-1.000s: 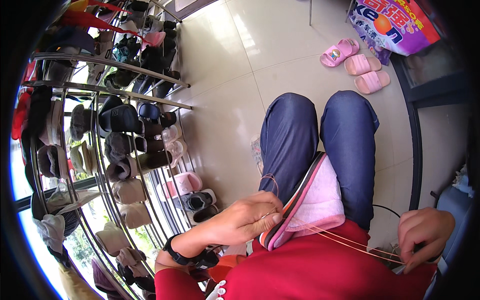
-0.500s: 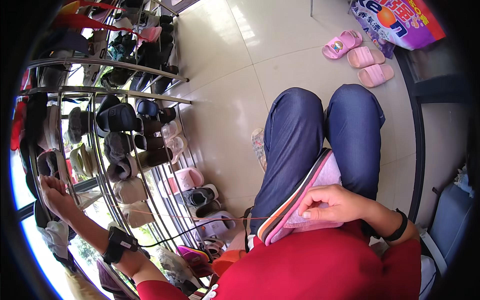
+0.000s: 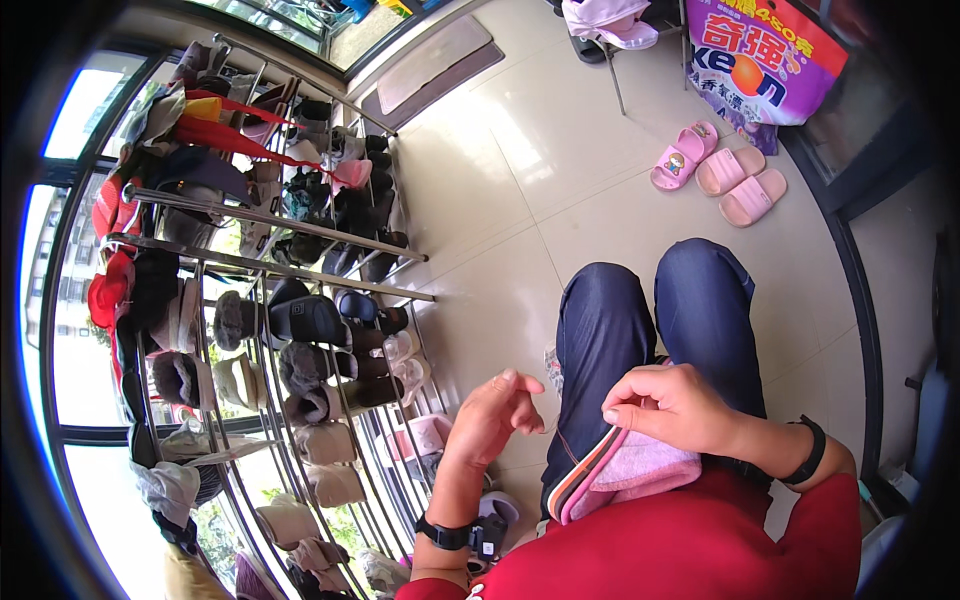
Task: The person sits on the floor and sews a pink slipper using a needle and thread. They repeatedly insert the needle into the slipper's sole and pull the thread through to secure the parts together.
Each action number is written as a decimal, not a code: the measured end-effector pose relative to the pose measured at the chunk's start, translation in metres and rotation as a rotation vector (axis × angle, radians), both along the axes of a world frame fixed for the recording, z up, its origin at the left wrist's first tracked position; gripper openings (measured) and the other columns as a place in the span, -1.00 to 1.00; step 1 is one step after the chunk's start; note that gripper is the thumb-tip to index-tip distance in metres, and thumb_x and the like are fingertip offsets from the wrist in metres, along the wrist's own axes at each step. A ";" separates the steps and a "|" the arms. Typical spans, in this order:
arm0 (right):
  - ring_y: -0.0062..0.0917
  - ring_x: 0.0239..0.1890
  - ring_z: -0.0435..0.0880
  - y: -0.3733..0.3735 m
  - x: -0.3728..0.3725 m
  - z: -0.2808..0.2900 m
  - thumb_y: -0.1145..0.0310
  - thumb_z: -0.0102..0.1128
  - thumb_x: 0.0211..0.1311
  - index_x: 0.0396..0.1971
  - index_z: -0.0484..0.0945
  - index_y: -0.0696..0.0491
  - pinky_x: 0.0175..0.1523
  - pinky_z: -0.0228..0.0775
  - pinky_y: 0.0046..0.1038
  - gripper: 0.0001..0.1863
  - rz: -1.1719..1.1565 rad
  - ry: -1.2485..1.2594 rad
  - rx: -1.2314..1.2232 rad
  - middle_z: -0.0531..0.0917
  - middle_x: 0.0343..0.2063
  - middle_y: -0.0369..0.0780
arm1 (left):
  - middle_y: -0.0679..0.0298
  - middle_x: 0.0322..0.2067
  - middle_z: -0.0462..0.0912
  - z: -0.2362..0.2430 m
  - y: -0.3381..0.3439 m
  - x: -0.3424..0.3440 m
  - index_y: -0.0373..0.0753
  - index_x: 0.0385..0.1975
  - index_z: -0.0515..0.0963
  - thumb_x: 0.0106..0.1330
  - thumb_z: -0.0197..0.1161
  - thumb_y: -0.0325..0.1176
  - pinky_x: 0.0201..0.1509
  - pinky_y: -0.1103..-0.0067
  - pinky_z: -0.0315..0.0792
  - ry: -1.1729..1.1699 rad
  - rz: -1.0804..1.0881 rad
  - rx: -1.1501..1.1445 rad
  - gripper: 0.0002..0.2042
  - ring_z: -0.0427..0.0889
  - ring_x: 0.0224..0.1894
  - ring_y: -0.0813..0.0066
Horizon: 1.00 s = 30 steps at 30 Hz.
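A slipper [image 3: 645, 465] with a fuzzy pink upper and a striped, layered sole edge lies tilted across my lap. My right hand [image 3: 672, 408] is over its far end, thumb and forefinger pinched together at the sole edge. What lies between those fingertips is too small to make out. To the left of my knees, my left hand [image 3: 497, 412] is raised in the air with curled fingers, apart from the slipper. A thin reddish thread, faint here, hangs slack between its fingertips and the sole edge.
A metal rack [image 3: 290, 270] full of shoes and slippers stands along the left, close to my left arm. Pink sandals [image 3: 752, 198] lie on the tiled floor ahead. A purple and red bag [image 3: 765, 60] stands at the far right, near a stool leg [image 3: 612, 80].
My left hand has come back from far left beside the rack toward my lap. The thread, taut before, has gone slack. My right hand remains at the slipper; the view has shifted.
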State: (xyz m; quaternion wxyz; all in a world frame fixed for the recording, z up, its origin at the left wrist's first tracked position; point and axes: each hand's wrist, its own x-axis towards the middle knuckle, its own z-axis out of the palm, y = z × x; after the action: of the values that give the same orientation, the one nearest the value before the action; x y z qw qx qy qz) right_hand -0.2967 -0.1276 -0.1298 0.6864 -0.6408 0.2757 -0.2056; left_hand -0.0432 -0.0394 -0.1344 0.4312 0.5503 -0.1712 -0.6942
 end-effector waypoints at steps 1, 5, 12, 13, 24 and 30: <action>-0.60 -0.50 0.60 -0.002 0.008 0.004 0.40 0.23 0.19 -0.38 0.58 0.16 -0.37 0.41 -0.56 -0.88 -0.005 -0.019 -0.116 0.63 -0.52 -0.21 | 0.38 -0.74 0.22 0.000 -0.002 -0.015 -0.37 -0.21 0.49 0.47 -0.11 -0.08 -0.43 0.54 0.34 0.018 0.019 -0.021 -0.58 0.25 -0.66 0.54; -0.54 -0.46 0.65 0.003 0.035 0.004 0.40 0.29 0.15 -0.36 0.60 0.16 -0.35 0.47 -0.54 -0.85 -0.030 -0.128 -0.199 0.66 -0.45 -0.19 | 0.48 -0.69 0.29 0.012 -0.007 -0.040 -0.31 0.03 0.44 0.42 -0.31 0.21 -0.57 0.69 -0.04 0.023 0.026 0.030 -0.34 0.04 -0.65 0.70; -0.61 -0.42 0.66 0.014 0.056 0.005 0.42 0.23 0.21 -0.35 0.57 0.22 -0.33 0.48 -0.58 -0.84 -0.050 -0.187 -0.075 0.67 -0.40 -0.19 | 0.22 -0.38 0.59 0.022 0.009 -0.061 -0.36 0.19 0.33 0.39 -0.51 0.28 -0.32 0.59 0.36 -0.611 -0.133 -0.229 -0.20 0.52 -0.36 0.52; -0.64 -0.43 0.64 0.016 0.055 -0.002 0.41 0.22 0.22 -0.35 0.57 0.22 -0.36 0.46 -0.59 -0.84 -0.041 -0.219 -0.020 0.67 -0.38 -0.20 | 0.19 -0.45 0.58 0.018 0.014 -0.055 -0.38 0.16 0.36 0.40 -0.49 0.25 -0.31 0.54 0.37 -0.711 -0.220 -0.232 -0.22 0.53 -0.39 0.47; -0.77 -0.76 0.34 -0.037 -0.051 0.015 0.35 -0.02 0.30 -0.40 0.37 0.01 -0.76 0.05 -0.74 -0.91 -0.228 -0.361 0.757 0.45 -0.64 -0.32 | 0.30 -0.53 0.53 0.027 0.021 0.011 -0.31 -0.23 0.60 0.15 0.35 -0.21 -0.38 0.60 0.35 -0.694 -0.881 -0.119 -0.69 0.48 -0.47 0.53; -0.86 -0.78 0.14 -0.053 -0.147 0.033 0.29 -0.07 0.42 -0.32 0.37 0.01 -0.74 -0.05 -0.78 -0.86 -0.840 -0.391 0.272 0.31 -0.64 -0.42 | 0.19 -0.14 0.54 0.080 -0.033 -0.083 -0.16 -0.10 0.55 0.03 0.25 -0.52 -0.02 0.30 0.40 -1.465 -0.622 -1.147 -0.64 0.53 -0.12 0.22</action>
State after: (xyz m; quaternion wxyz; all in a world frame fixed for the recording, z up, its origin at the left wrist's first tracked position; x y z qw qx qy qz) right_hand -0.4437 -0.1807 -0.0967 0.6605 -0.3276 0.4008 -0.5438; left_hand -0.1267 -0.0722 -0.0540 0.2181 0.4821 -0.8452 -0.0751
